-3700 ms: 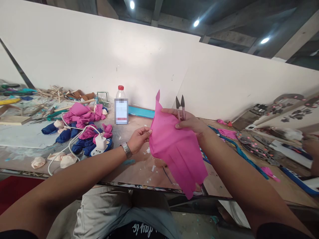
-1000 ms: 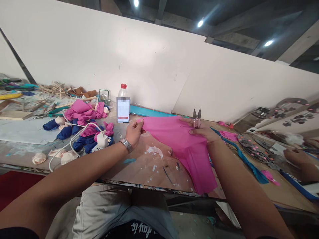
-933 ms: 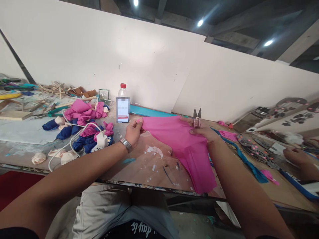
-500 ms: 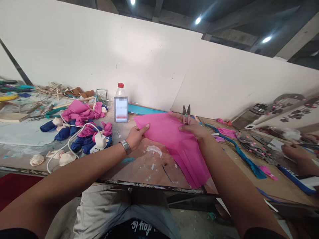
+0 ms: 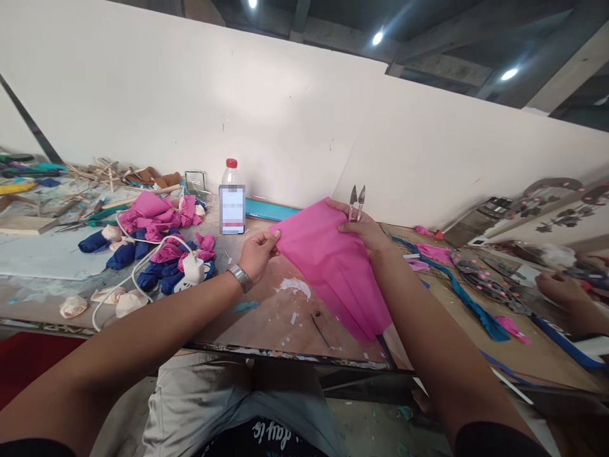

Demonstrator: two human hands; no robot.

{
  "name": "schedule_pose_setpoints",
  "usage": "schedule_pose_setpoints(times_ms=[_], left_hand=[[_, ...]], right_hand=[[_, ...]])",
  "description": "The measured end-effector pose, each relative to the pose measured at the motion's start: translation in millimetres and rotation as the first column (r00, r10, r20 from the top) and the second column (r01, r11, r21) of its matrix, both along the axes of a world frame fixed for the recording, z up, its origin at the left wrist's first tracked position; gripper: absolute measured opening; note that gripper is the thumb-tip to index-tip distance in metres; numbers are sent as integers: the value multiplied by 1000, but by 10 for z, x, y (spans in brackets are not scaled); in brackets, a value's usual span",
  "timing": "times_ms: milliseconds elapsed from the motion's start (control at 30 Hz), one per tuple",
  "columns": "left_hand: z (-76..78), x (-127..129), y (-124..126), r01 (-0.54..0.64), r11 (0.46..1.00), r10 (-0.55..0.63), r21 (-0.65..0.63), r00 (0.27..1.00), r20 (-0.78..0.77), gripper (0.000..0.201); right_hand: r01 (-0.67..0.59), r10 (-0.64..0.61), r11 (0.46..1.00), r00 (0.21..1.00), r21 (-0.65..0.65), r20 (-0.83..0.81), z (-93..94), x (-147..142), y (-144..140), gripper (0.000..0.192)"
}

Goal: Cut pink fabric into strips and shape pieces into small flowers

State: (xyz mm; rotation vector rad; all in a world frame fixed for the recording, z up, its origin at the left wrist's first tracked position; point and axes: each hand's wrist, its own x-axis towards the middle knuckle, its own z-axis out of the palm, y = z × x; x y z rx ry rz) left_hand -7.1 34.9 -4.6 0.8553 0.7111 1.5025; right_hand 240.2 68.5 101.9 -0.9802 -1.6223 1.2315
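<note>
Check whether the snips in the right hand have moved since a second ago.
Yes, up and left: the snips are nearer the standing phone in the view, their tips now about level with its top edge.

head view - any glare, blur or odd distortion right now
Head view: soft glare on the white wall panel, flare streaking off a ceiling light; head view, right edge: the co-worker's forearm is blurred; head view, centre: the phone screen is pixelated, while the pink cloth shows its folds clearly.

Matt cloth [image 5: 323,251], metal snips [image 5: 353,197]
</note>
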Motion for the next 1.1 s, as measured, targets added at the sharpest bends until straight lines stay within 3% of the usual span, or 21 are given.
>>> schedule_pose_setpoints(times_ms=[267, 1100], left_hand=[[-2, 8, -28, 78, 997, -78, 13, 997, -20, 41], [-9, 9, -20, 67, 998, -67, 5, 997, -43, 40]], right_hand=[[18, -18, 1000, 1000, -13, -11, -19, 13, 39, 74], [42, -42, 999, 999, 2, 19, 56, 83, -12, 73]])
